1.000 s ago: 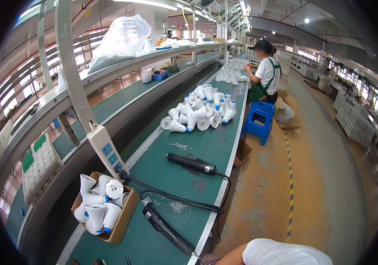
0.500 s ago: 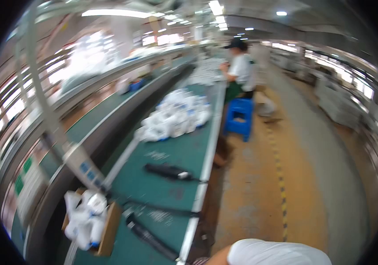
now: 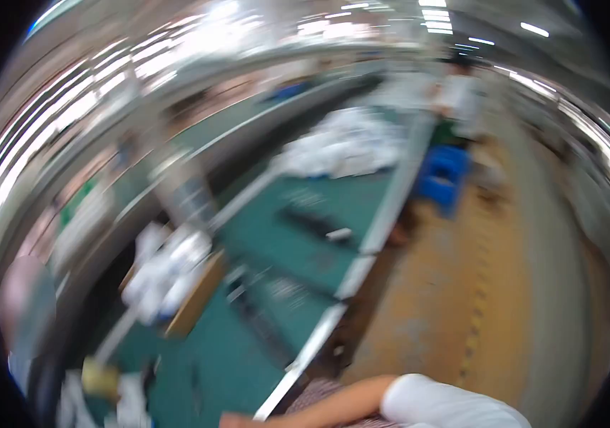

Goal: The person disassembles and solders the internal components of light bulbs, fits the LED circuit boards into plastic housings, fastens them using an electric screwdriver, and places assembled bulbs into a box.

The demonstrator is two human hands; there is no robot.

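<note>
My right arm comes in at the bottom edge in a white sleeve (image 3: 454, 403), with the forearm over the near rim of the green conveyor belt (image 3: 212, 357). Only a blurred bit of my right hand (image 3: 237, 420) shows at the bottom, and its fingers are cut off. My left hand is out of view. Nearest to the right hand is a thin dark object (image 3: 196, 389) on the belt. Farther up lie long black objects, one (image 3: 258, 321) slanting toward the metal rim. White items fill an open cardboard box (image 3: 196, 296) at the belt's left side.
A large heap of white pieces (image 3: 344, 146) lies up the belt. Beyond it a person in a white top (image 3: 458, 103) sits by a blue stool (image 3: 444, 178). More white items and a yellow thing (image 3: 100, 378) are at lower left. A post (image 3: 183, 189) stands left.
The view has swung left and down, so the belt and box sit higher and farther right. More of my right forearm and part of the hand now show. Everything is more blurred.
</note>
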